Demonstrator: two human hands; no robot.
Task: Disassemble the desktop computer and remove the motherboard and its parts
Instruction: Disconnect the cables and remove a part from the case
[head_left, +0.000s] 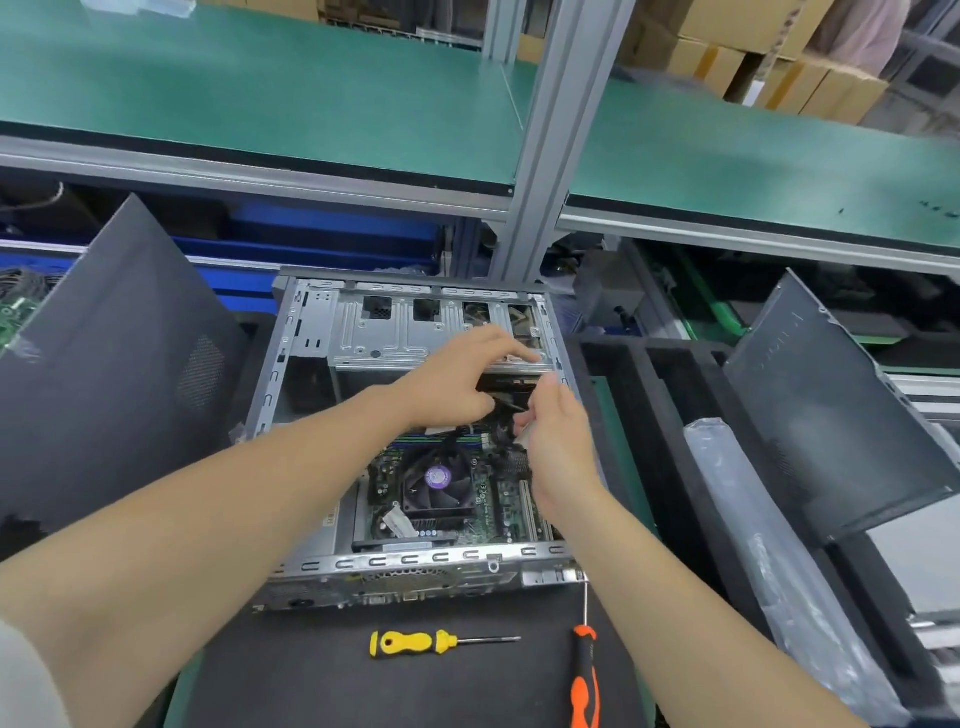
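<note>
An open desktop computer case (306, 374) lies flat on the dark mat in front of me. Inside it sits the green motherboard (488, 499) with a black CPU fan (439, 480) that carries a purple sticker. Both my hands reach into the case's far right part, by the metal drive cage (384, 332). My left hand (457, 379) lies over the cage's edge, fingers stretched right, thumb down by black cables (506, 400). My right hand (553, 436) pinches a white connector (525, 434) among those cables. What lies under the hands is hidden.
A yellow-handled screwdriver (415, 643) and an orange-and-black one (584, 675) lie on the mat in front of the case. Dark side panels lean at left (119, 364) and right (826, 410). A plastic-wrapped part (769, 545) lies in black foam trays at right. A green shelf (260, 88) runs overhead.
</note>
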